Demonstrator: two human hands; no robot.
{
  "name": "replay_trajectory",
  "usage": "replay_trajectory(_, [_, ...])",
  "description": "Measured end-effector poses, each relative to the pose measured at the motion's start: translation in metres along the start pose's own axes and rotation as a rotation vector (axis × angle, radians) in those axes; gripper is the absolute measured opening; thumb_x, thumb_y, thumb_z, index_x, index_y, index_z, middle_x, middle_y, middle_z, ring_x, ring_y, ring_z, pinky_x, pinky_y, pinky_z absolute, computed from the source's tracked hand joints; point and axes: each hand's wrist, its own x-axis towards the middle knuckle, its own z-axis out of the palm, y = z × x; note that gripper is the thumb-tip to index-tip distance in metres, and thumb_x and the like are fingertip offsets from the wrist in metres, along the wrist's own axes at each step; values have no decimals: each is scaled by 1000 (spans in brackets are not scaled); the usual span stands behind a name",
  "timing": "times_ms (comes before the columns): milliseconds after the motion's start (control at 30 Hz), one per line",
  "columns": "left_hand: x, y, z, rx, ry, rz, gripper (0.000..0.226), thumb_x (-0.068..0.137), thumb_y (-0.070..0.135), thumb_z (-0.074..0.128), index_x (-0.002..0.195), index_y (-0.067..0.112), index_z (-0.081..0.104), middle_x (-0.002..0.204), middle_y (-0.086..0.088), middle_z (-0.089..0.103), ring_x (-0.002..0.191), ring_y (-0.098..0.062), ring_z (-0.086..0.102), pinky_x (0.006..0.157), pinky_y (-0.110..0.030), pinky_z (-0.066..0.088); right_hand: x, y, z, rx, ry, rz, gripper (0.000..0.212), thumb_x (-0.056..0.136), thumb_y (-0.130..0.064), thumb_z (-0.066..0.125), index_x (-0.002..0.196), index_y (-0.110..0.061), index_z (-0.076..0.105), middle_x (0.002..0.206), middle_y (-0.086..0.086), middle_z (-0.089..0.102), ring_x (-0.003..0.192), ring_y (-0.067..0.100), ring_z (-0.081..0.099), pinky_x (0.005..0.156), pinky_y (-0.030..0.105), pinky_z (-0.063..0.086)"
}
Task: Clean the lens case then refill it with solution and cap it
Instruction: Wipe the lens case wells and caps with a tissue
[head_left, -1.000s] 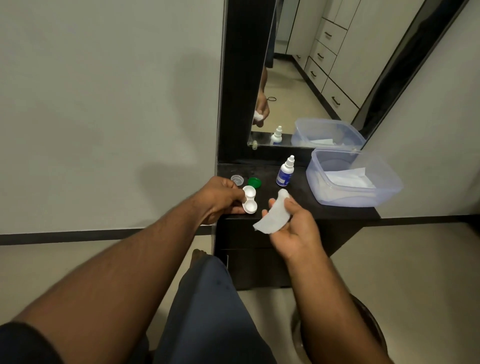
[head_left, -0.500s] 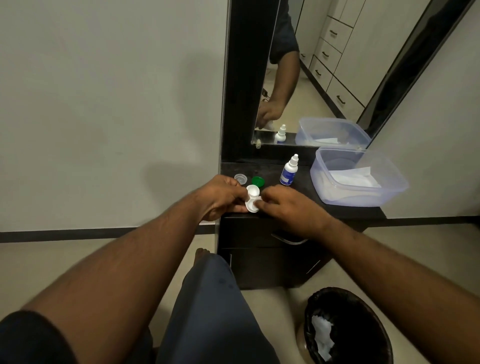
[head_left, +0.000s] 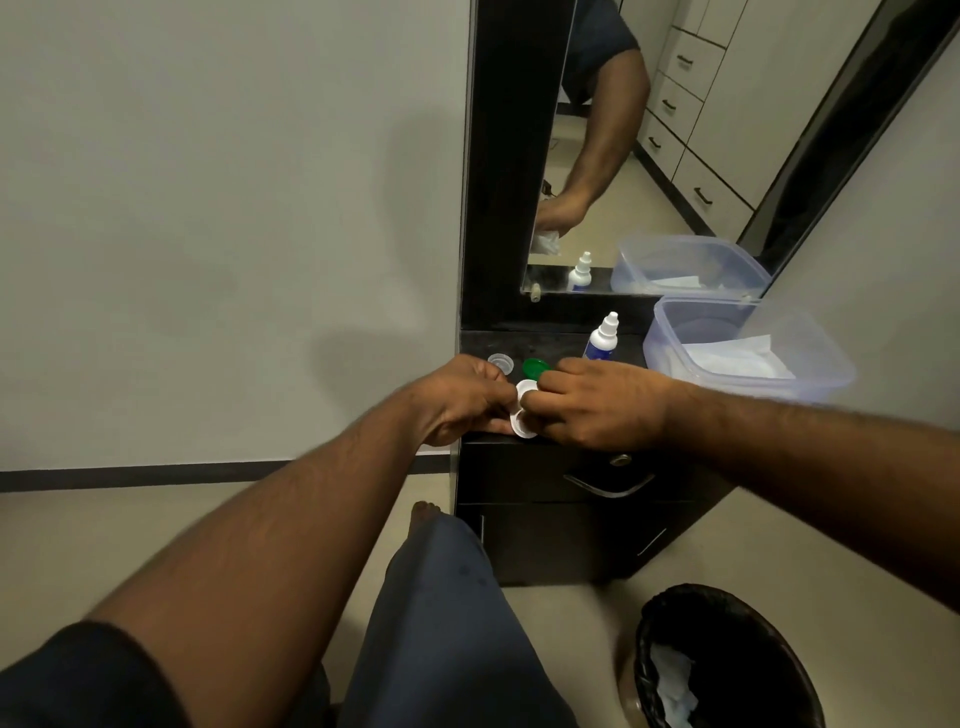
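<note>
Head view: left hand (head_left: 457, 402) holds the white lens case (head_left: 523, 413) in its grip at the dark surface (head_left: 550, 345) edge; right hand (head_left: 597, 402), fingers curled, presses into it.

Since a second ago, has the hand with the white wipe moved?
Yes. The right hand has gone forward, away from the person, onto the lens case, and now lies just short of the solution bottle.

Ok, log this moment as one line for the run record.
step: wiping case | left hand: holds lens case | right hand: fingers at case wells | caps: off, on shelf | solution bottle: upright, untouched
</note>
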Motion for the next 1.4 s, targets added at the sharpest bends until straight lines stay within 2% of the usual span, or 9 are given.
replay_trajectory(200, [2,-6,1,-16,40,39,31,81,-12,61,56,7,56,64,-10,62,64,-17,68,78,-36,60,10,-33,13,209,29,372,20,80,-13,68,98,-7,64,93,13,57,78,25,56,64,37,48])
replay_trajectory(300, [3,-9,2,-37,63,50,32,80,-13,61,55,6,55,61,-9,64,63,-19,69,73,-35,61,20,-50,14,619,40,745,26,85,-6,57,111,-7,65,105,12,52,93,26,54,76,28,40])
replay_trajectory(433, [2,-10,4,-51,84,65,32,79,-14,61,55,6,53,60,-9,64,63,-21,69,71,-36,61,35,-66,15,1121,196,1259,27,88,-3,55,108,-10,71,100,5,58,97,18,56,73,15,32])
replay_trajectory(600, [0,-9,3,-32,84,68,35,79,-14,62,52,8,54,60,-9,65,66,-21,70,72,-36,61,52,-81,5,2100,734,1763,13,91,-5,57,96,-5,69,90,10,69,75,18,63,67,32,51])
replay_trajectory(700, [0,-10,4,-41,99,66,36,79,-13,63,51,8,56,68,-12,65,71,-24,70,78,-41,60,58,-85,5,2384,1134,1912,21,92,2,51,107,-4,64,97,12,65,83,23,61,84,47,50])
replay_trajectory(800, [-2,-11,5,-44,115,62,29,80,-12,63,58,6,56,75,-15,66,77,-26,71,80,-42,59,59,-91,6,2295,1305,2041,23,88,4,57,106,-6,66,96,8,66,82,20,62,75,36,52])
replay_trajectory(967, [-3,-10,5,-51,112,68,27,80,-11,64,60,5,56,73,-15,68,73,-25,72,77,-39,60,67,-100,5,1850,1237,2125,15,76,2,70,74,-12,69,72,3,67,65,14,60,59,24,49])
replay_trajectory(1233, [-5,-9,5,5,94,76,29,80,-10,63,57,6,58,69,-11,68,71,-21,71,80,-39,59,76,-92,18,1267,887,2082,5,71,-9,73,68,-9,69,69,4,68,66,17,64,63,33,53])
replay_trajectory(1400, [-5,-9,5,13,101,64,30,80,-9,64,55,8,61,73,-11,68,69,-20,69,79,-37,59,82,-91,17,1131,735,2047,7,76,-12,69,70,-12,68,79,5,68,73,20,64,61,29,49])
